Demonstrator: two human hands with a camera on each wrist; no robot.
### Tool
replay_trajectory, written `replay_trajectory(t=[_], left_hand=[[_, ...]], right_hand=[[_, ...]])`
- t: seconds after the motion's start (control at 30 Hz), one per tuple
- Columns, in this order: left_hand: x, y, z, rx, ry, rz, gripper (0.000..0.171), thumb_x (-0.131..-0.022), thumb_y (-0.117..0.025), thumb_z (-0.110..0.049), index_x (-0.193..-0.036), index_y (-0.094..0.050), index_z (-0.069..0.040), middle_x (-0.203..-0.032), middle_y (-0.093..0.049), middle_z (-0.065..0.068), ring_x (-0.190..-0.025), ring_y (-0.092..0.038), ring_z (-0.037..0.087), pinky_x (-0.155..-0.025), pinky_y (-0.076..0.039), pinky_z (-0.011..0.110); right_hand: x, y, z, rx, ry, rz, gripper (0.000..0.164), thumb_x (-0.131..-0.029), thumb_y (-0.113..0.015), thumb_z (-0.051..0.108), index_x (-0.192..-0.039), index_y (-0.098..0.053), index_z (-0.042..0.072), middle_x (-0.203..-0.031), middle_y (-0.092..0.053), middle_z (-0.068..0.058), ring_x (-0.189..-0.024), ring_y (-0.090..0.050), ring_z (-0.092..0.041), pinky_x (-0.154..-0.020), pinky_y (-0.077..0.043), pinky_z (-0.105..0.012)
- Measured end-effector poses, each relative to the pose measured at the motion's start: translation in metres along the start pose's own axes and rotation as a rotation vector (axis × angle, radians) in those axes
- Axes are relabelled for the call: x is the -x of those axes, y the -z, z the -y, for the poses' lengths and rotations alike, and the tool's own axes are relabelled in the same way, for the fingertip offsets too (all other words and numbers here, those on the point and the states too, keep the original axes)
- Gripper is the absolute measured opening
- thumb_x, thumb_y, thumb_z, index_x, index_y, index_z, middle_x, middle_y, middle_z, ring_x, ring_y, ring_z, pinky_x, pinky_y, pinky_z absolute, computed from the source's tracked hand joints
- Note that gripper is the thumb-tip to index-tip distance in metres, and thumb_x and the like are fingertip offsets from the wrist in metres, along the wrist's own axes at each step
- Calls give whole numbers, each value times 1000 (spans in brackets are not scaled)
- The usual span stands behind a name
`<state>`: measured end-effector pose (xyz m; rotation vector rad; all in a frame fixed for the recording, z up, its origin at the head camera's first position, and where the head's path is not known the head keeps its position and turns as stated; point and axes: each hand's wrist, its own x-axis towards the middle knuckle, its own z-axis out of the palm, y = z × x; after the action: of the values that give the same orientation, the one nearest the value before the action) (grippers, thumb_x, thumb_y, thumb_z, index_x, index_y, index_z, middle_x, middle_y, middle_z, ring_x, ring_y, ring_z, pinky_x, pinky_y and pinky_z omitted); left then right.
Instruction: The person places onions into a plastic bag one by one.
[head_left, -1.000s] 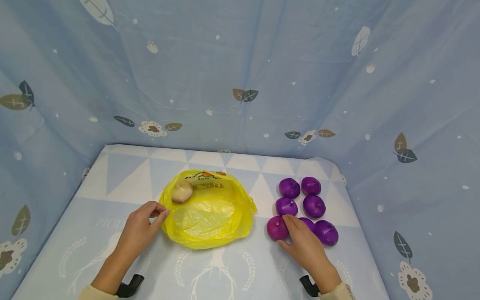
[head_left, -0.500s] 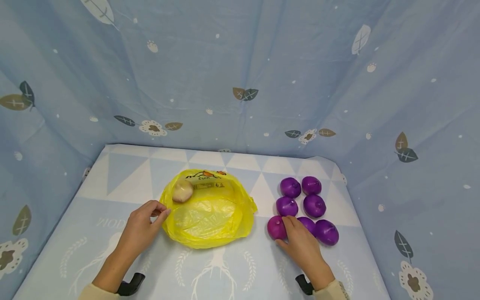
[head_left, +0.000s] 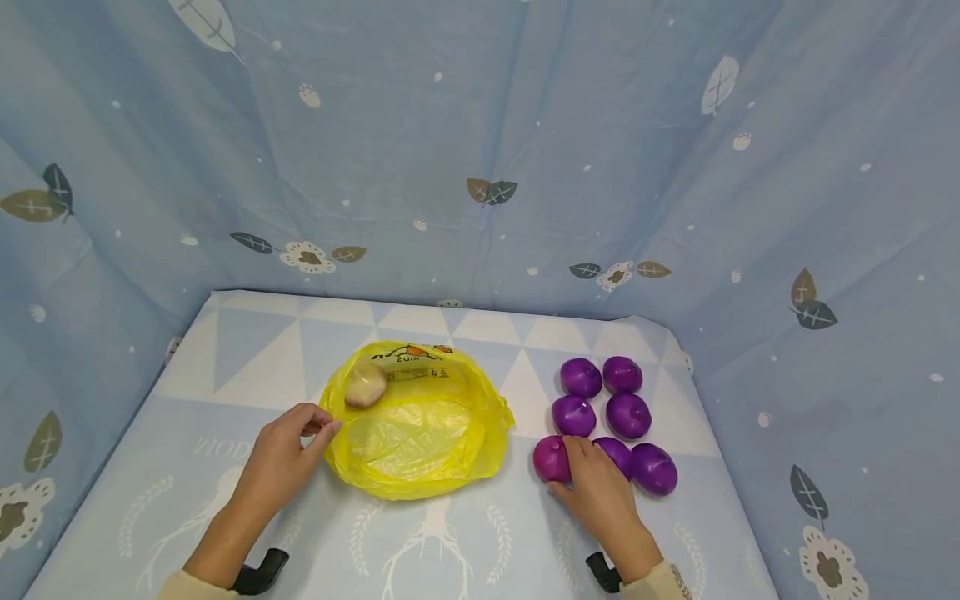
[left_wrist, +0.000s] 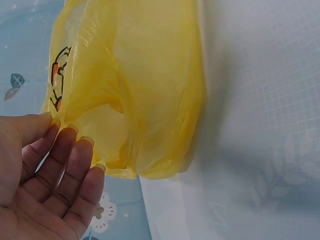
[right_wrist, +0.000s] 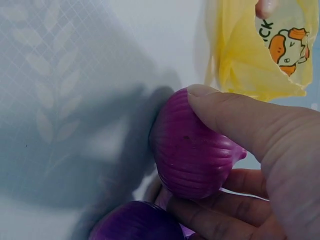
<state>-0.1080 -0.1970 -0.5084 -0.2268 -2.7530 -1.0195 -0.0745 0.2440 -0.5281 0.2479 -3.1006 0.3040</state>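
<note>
A yellow plastic bag [head_left: 420,450] lies with its mouth spread wide at the middle of the table. Its left rim is pinched between the thumb and fingers of my left hand [head_left: 283,450]. Inside the bag, near that rim, sits a pale round vegetable [head_left: 366,384]. On the right, my right hand [head_left: 603,492] grips a magenta onion [right_wrist: 195,145], thumb on one side and fingers around the other. Darker purple onions [head_left: 628,415] stand close behind and beside it in rough rows. One purple onion [right_wrist: 137,222] is partly covered by my fingers in the head view.
A table [head_left: 450,550] with a pale blue and white patterned cloth carries everything. Blue curtains [head_left: 480,125] with leaf prints hang behind it and along both sides. Black bands [head_left: 261,571] are at both wrists.
My right hand has shifted slightly left and closer around the magenta onion. The left hand keeps its hold on the bag's rim, and the bag stays in place.
</note>
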Motion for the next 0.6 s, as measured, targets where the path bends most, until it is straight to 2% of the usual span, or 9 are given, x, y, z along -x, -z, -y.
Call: replay_trajectory(t=[0.37,0.6], left_hand=[[0,-2,2,-19,23,13,8,-97,-76,-13,-97,-69,-13,-93,-66,-3,-87,-65,18,-72,-54,42],[-1,-3,2,-17,25,7,8,-97,-77,-12,-97,-69,-12,-93,-66,-2,-86,-65,19,-74,-55,45]], right_hand=[[2,1,2,-16,-36,40,76,-79,-94,29,-139,-59,-1,-134,-65,-19,-123,-62,-39,-104,-50,-53],[3,5,4,-36,-60,60,75,-80,-93,31,-139,-59,0,-135,-64,-18,-124,-62,-38,-101,-52,-53]])
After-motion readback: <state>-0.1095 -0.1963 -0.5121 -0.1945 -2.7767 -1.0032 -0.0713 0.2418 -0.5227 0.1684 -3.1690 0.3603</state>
